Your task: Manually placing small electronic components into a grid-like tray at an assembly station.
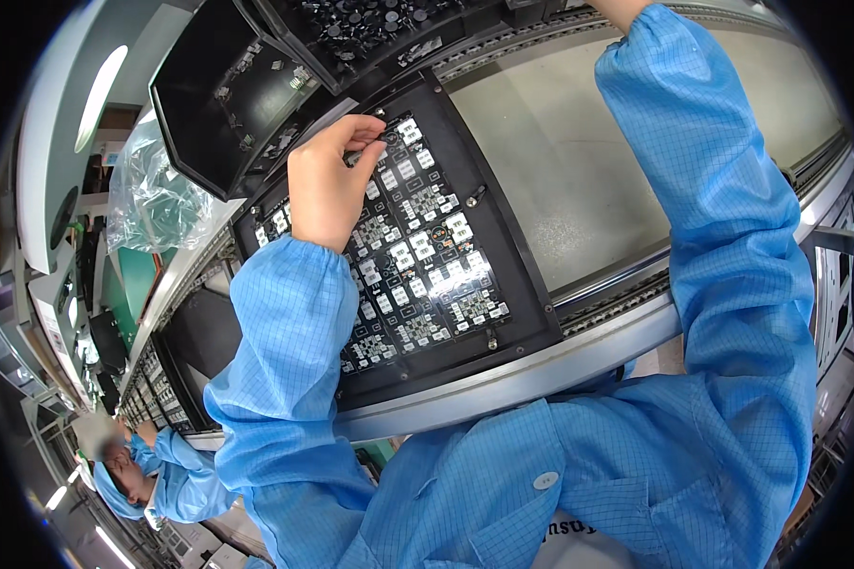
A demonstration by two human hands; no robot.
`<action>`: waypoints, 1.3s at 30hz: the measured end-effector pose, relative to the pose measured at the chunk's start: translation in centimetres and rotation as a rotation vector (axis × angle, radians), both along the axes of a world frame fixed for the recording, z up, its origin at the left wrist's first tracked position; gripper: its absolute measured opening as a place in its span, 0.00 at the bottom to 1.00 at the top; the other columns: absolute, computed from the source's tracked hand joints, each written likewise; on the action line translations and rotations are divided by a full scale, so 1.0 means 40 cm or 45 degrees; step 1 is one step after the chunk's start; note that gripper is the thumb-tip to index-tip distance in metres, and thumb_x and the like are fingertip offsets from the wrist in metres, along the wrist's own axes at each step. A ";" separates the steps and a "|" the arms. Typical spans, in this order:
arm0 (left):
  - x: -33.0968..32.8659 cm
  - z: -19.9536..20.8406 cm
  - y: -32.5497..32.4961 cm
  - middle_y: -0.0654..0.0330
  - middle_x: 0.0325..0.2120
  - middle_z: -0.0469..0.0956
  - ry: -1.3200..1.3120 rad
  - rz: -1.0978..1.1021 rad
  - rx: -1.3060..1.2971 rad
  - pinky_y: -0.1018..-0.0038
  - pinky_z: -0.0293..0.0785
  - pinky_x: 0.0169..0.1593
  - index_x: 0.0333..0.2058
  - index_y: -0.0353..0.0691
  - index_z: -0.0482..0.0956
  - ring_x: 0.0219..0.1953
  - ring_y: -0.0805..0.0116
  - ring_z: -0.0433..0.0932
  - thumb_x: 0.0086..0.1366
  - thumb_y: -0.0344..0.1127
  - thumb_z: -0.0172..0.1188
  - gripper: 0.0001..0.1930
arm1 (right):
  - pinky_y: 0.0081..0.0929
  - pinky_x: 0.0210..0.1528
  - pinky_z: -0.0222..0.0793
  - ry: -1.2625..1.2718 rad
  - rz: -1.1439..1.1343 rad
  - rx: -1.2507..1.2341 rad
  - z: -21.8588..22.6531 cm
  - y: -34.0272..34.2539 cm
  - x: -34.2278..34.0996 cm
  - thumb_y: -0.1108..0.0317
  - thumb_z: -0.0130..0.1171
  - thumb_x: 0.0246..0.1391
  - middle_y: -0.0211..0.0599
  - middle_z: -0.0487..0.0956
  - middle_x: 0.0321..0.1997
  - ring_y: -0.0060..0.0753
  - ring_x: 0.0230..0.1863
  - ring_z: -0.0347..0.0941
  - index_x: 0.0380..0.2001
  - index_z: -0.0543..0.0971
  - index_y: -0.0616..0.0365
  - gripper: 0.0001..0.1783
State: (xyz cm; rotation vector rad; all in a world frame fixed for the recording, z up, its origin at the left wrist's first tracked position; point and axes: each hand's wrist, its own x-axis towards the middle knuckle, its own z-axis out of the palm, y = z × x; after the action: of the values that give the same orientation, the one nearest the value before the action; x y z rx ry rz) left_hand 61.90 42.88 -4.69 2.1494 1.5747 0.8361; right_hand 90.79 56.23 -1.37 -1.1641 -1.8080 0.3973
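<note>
My left hand (330, 180) is over the upper part of a circuit board panel (417, 299), thumb and fingertips drawn together in a pinch. Whatever may be between the fingertips is too small to make out. White connectors and small parts cover the panel, which lies in a black carrier tray (512, 256) on a conveyor. My right hand (622, 9) reaches to the top edge, where only the wrist and heel of the hand show; its fingers are out of the picture.
Behind the panel stand a black bin (256, 90) with a few small white parts and a black bin of round dark components (375, 24). A clear plastic bag (157, 190) lies at the left. The metal conveyor rail (503, 379) runs along my front. A co-worker (176, 469) in blue sits lower left.
</note>
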 end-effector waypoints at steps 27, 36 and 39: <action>-0.056 0.019 0.005 0.55 0.26 0.80 0.279 -0.015 -0.057 0.72 0.75 0.35 0.32 0.35 0.77 0.30 0.63 0.80 0.51 0.24 0.63 0.08 | 0.22 0.32 0.74 0.020 0.026 -0.063 -0.055 0.031 -0.046 0.80 0.58 0.46 0.42 0.81 0.26 0.30 0.30 0.80 0.30 0.79 0.66 0.06; -0.055 0.017 0.000 0.54 0.27 0.79 0.281 -0.008 0.033 0.71 0.75 0.34 0.32 0.34 0.78 0.30 0.60 0.79 0.51 0.26 0.63 0.08 | 0.22 0.33 0.74 -0.035 0.009 -0.003 -0.020 0.014 -0.030 0.80 0.58 0.46 0.43 0.81 0.26 0.30 0.31 0.80 0.30 0.79 0.66 0.06; -0.059 0.011 0.002 0.54 0.28 0.79 0.311 -0.044 0.085 0.70 0.75 0.35 0.30 0.34 0.78 0.30 0.58 0.79 0.52 0.27 0.63 0.06 | 0.22 0.33 0.74 -0.035 0.018 -0.001 -0.011 0.014 -0.023 0.80 0.58 0.46 0.43 0.82 0.26 0.30 0.31 0.80 0.31 0.79 0.66 0.06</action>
State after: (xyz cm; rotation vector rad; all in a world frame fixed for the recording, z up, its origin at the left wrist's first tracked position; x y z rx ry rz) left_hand 59.56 42.97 -4.24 2.3962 1.6377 0.6431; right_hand 89.89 56.79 -1.82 -1.1630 -1.8411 0.3925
